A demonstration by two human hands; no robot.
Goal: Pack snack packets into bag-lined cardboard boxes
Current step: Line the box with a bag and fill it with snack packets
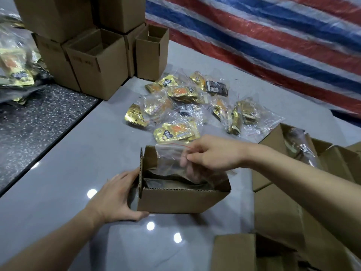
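Gripping the cardboard box (pixel 181 200) at its left side with our left hand (pixel 115 198), we pinch the clear zip bag (pixel 172 159) inside it with our right hand (pixel 211 155); snack packets (pixel 175 106) lie farther off on the worktop (pixel 58 182).

Glossy grey tabletop (pixel 58 173) with round light glints, speckled dark surface (pixel 39 118) at left, red-white-blue striped tarpaulin (pixel 273 45) behind.

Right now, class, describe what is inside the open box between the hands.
A clear zip bag, pinched by the right hand, stands in the box over dark packets. The box bottom is covered.
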